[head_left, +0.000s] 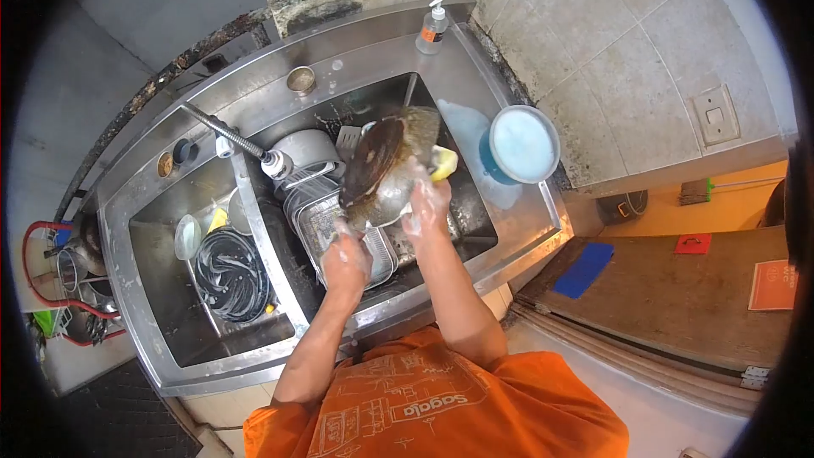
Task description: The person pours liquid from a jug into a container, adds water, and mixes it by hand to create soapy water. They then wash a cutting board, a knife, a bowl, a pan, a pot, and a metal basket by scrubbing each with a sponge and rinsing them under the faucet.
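A metal pan (386, 157) with a browned, stained surface is held tilted above the right sink basin. My left hand (346, 259), soapy and closed, grips it at the lower left edge. My right hand (430, 203), covered in suds, presses a yellow sponge (443, 163) near the pan's right side. Beneath the pan, wire-like rectangular baskets or trays (320, 225) are stacked in the basin, beside a grey metal pot (307, 151). The pan hides part of this pile.
A blue tub of foamy water (521, 146) stands on the right drainboard, with a pump bottle (432, 27) behind. The sprayer faucet (275, 163) reaches over the divider. A soapy black round pan (231, 276) lies in the left basin. A small metal cup (301, 80) sits on the back ledge.
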A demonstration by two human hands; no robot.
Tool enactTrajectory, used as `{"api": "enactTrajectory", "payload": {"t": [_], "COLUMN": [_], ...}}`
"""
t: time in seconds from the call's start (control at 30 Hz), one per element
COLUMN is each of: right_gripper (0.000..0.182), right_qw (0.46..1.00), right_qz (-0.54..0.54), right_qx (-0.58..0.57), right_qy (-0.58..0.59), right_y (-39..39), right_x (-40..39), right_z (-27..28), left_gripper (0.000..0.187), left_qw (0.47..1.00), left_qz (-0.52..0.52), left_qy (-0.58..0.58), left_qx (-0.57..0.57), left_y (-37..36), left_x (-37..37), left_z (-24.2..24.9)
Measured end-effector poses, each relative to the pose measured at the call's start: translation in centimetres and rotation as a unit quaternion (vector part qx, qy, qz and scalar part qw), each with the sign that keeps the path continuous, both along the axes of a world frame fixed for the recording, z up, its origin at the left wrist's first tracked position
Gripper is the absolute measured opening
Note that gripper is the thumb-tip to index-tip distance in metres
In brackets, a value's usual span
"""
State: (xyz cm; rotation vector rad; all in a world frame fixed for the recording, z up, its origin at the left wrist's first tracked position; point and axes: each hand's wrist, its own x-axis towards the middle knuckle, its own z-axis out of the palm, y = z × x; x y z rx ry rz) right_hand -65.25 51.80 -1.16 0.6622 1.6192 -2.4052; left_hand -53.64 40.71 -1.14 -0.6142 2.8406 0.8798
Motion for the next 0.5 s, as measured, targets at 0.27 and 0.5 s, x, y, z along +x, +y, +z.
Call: {"api": "enactTrajectory", "payload": {"t": [0.27, 0.5], "right_gripper": [0.026, 0.043], "right_qw": [0.986, 0.781], "right_qz": [-0.063, 0.182], "right_qx": [-0.113, 0.53], "right_qy": [0.104, 0.275], "right_y": [6.3, 2.8], "right_x": [-2.8, -2.3], "right_z": [-6.9, 0.7], "left_gripper": [0.028, 0.015], "left_qw": [0.758, 0.836], "left_qz": [0.108, 0.037], "left_qy": [-0.068, -0.099], "left_qx": [0.64, 0.538], "left_y": [-1.5, -0.3], "left_x": [1.2, 2.1], "left_z": [2.8, 5.8]}}
